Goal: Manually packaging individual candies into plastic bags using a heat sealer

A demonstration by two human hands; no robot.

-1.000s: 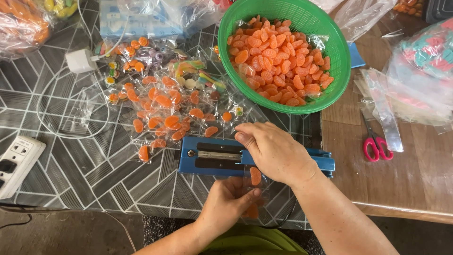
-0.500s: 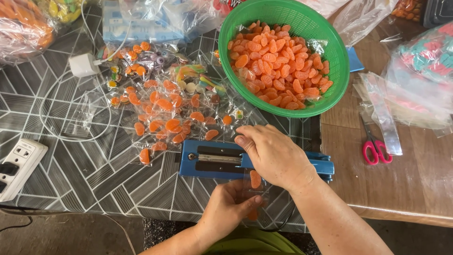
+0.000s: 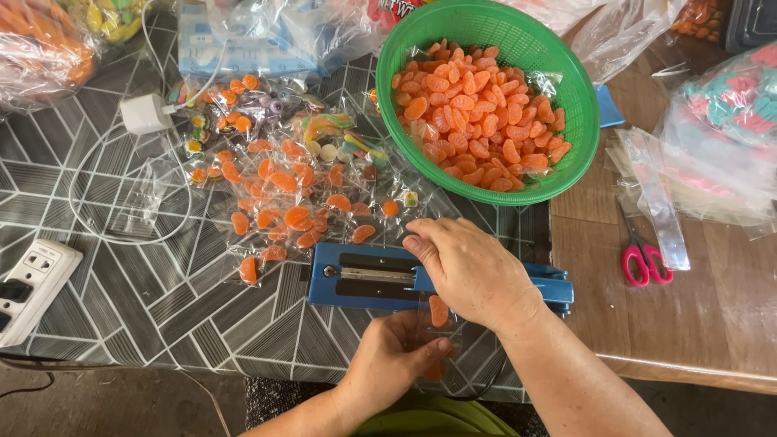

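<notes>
Hands at lower centre: right hand (image 3: pixel 473 271) presses flat on sealer (image 3: pixel 364 275); left hand (image 3: pixel 392 364) pinches light, slippery bag (image 3: pixel 438 317) by its edge.

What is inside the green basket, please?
The green basket holds a heap of orange candy slices, some touching a clear wrapper. The basket's bottom is covered by the heap, so nothing below can be seen.

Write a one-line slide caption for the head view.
Right hand presses a blue heat sealer while left hand holds a clear candy packet.
</notes>
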